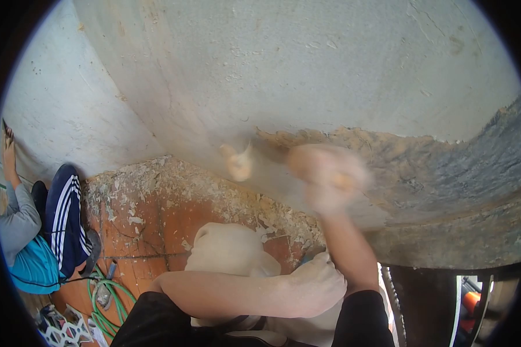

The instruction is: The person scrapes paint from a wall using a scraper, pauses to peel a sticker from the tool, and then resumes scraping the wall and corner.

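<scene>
At far left, a co-worker in navy trousers with white stripes [63, 217] crouched, one hand raised to the wall. A coiled green hose [107, 306] lay on the orange tile floor [142, 222], which was strewn with pale flakes. A blurred, pale yellowish chunk [238, 162] showed before the wall. The left hand [318, 287] was curled closed beside the right forearm; the right hand [329, 173] blurred before the pale grey curved wall [330, 75], its grip impossible to tell, near a rough, darker patch [440, 170].

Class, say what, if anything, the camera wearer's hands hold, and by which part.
Cannot be told: the right hand is blurred; the left hand hides its palm.
</scene>
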A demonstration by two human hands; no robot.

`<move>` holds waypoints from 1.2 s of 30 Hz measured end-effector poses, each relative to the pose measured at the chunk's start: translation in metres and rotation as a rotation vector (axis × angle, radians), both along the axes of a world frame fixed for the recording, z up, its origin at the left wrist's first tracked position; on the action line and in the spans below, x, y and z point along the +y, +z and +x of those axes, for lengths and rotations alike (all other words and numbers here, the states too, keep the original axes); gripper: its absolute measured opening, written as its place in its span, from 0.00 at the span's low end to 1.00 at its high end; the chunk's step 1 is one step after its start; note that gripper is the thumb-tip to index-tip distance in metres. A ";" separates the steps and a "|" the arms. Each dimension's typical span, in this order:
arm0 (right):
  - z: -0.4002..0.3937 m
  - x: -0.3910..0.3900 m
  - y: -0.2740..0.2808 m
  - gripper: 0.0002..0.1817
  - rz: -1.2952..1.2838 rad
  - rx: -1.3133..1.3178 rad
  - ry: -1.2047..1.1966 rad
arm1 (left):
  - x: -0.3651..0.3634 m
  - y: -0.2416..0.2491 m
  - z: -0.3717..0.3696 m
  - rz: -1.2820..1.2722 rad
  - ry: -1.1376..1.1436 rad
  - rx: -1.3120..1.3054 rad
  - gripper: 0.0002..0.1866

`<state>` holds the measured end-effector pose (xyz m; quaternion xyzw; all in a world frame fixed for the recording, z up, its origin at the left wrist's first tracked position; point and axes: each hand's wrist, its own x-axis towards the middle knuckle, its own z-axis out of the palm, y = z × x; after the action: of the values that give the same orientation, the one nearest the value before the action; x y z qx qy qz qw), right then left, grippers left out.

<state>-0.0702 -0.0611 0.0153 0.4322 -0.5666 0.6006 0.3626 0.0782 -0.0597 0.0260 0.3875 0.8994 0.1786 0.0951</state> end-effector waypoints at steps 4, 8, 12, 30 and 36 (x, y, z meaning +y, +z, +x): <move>0.024 -0.032 -0.092 0.17 0.319 -0.284 0.373 | -0.004 0.001 0.001 -0.059 -0.005 -0.050 0.11; 0.019 0.015 -0.010 0.13 0.225 -0.075 0.166 | -0.006 0.005 0.005 0.065 0.072 0.008 0.09; 0.050 0.099 0.067 0.14 -0.186 -0.241 0.342 | -0.011 0.008 -0.003 -0.036 0.005 -0.001 0.10; -0.001 0.097 0.069 0.10 -0.226 0.031 0.745 | 0.018 -0.008 0.006 0.006 -0.023 0.049 0.19; 0.008 0.078 0.050 0.14 -0.135 -0.003 0.647 | 0.024 -0.012 0.003 -0.040 -0.011 -0.037 0.16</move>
<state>-0.0626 0.0165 0.0656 0.5639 -0.3593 0.7214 0.1803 0.0808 -0.0357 0.0143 0.3873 0.8986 0.1674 0.1202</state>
